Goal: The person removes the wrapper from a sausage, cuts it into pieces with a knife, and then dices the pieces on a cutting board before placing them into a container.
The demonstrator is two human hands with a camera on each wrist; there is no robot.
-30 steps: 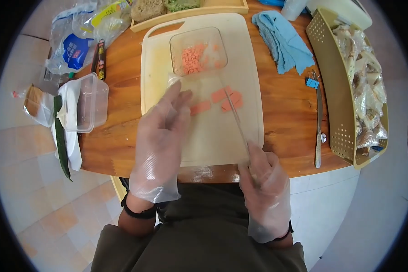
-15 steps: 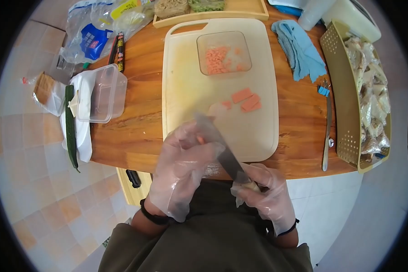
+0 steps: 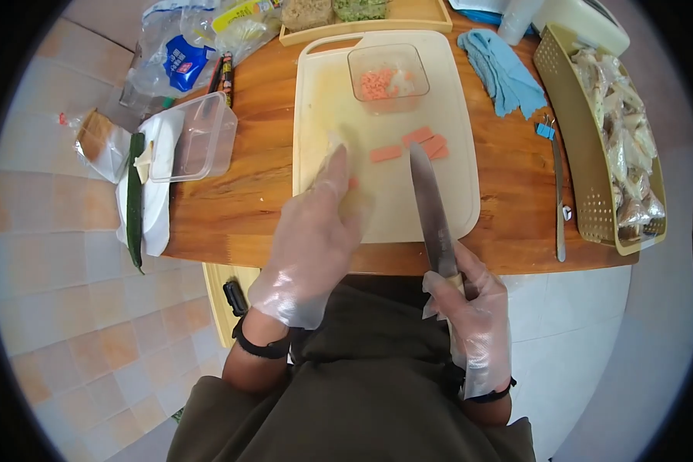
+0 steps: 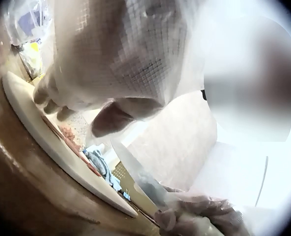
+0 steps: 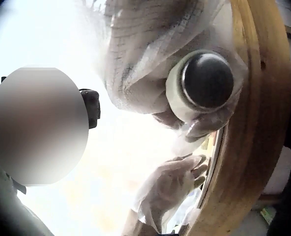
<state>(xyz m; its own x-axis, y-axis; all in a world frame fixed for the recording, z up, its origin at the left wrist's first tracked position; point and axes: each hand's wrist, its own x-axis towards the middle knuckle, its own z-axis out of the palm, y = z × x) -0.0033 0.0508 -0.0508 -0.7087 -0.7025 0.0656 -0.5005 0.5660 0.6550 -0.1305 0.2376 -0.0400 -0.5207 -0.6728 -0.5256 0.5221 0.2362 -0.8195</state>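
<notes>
A white cutting board (image 3: pixel 400 208) lies on the wooden table. Several flat pink-orange strips (image 3: pixel 386 153) rest on it, below a clear plastic box (image 3: pixel 405 107) with small diced bits (image 3: pixel 376 85) of the same colour. My gloved left hand (image 3: pixel 312 235) reaches over the board's left half, fingers extended forward; a small orange piece (image 3: pixel 353 183) shows beside them. In the left wrist view the thumb stands apart from the other fingers. My gloved right hand (image 3: pixel 479 316) grips a kitchen knife (image 3: pixel 433 208), blade pointing away over the board, tip near the strips.
Left: an empty clear tub (image 3: pixel 208 146), a cucumber (image 3: pixel 135 204) and plastic packaging (image 3: pixel 189 58). Right: a blue cloth (image 3: pixel 504 73), a thin metal utensil (image 3: pixel 559 200) and a basket (image 3: pixel 589 165) of wrapped things. Behind the board stands a wooden tray (image 3: pixel 408 21).
My left hand came back to the knife blade near the table edge, then moved forward over the board again. The knife, turned left across half a second ago, now points forward.
</notes>
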